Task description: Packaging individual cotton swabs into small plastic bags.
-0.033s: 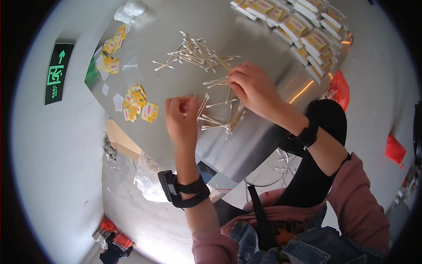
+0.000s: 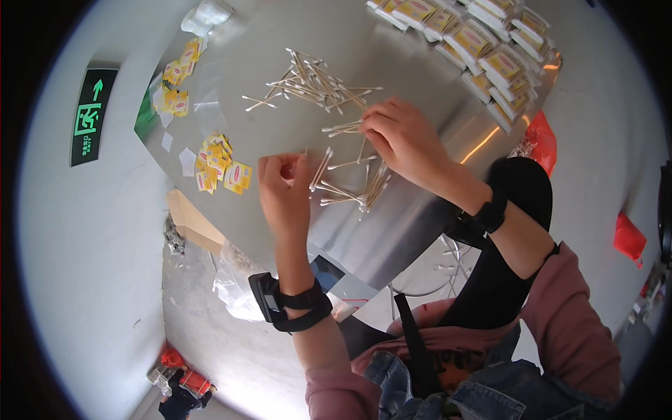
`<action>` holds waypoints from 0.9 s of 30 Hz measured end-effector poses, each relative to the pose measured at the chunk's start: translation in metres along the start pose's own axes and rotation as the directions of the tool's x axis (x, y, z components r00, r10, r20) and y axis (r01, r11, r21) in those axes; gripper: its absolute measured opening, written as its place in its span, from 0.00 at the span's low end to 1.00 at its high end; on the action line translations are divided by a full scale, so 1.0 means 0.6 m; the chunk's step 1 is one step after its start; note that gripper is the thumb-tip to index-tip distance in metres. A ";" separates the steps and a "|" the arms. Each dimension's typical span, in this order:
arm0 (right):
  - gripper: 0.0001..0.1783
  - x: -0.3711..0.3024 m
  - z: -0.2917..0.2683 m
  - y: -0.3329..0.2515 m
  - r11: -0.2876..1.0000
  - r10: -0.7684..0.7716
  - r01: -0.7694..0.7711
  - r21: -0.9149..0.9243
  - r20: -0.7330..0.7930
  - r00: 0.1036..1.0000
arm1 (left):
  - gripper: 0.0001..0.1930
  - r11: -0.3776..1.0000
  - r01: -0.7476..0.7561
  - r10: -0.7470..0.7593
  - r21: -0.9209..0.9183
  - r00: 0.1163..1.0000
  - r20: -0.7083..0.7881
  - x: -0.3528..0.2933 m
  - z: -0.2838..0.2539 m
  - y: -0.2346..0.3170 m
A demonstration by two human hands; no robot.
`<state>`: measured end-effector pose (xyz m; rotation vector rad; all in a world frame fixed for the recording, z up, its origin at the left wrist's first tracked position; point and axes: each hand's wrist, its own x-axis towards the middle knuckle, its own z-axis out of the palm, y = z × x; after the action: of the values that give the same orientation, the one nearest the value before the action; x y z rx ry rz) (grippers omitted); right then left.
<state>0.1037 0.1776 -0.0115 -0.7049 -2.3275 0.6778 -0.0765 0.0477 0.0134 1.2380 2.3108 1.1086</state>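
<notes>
Over the metal table, my left hand (image 2: 285,189) is closed, its thumb and fingertips pinched together. A small white tip, looking like the end of a cotton swab, pokes up from that pinch; the rest is hidden by the fingers. My right hand (image 2: 402,136) is also closed, pinching a few cotton swabs (image 2: 341,129) whose white ends point left. Between and below the hands lie more loose swabs (image 2: 374,187) with wooden sticks, some fanned out and crossing. A bigger jumbled pile of swabs (image 2: 311,82) lies beyond both hands.
Yellow-and-white printed cards (image 2: 217,164) lie in a heap left of my left hand, with other cards (image 2: 180,66) farther back. Stacked packs (image 2: 483,49) with yellow labels fill the far right corner. A white plastic bundle (image 2: 206,17) sits at the far left of the table (image 2: 259,28).
My left hand has shifted slightly left, with the white tip in its fingers. The right hand and the swabs it pinches are almost where they were.
</notes>
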 end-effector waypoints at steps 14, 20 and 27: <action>0.11 0.001 -0.023 -0.059 -0.069 0.343 -0.617 0.784 0.599 0.724 | 0.07 0.973 0.103 -0.038 -0.205 0.955 0.295 -0.020 -0.048 0.086; 0.13 -0.011 -0.051 -0.068 -0.229 0.103 -0.785 0.575 0.816 0.568 | 0.09 0.538 0.477 -0.376 -0.695 0.874 0.309 -0.060 -0.036 0.093; 0.12 -0.055 -0.122 -0.093 0.207 0.004 -0.746 0.633 0.762 0.647 | 0.10 0.566 0.439 -0.298 -0.698 0.898 0.323 -0.111 -0.029 0.133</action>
<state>0.1579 0.1376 0.0595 -0.5138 -1.5631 2.6464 -0.0011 0.0122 0.0776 0.4496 1.5398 1.4947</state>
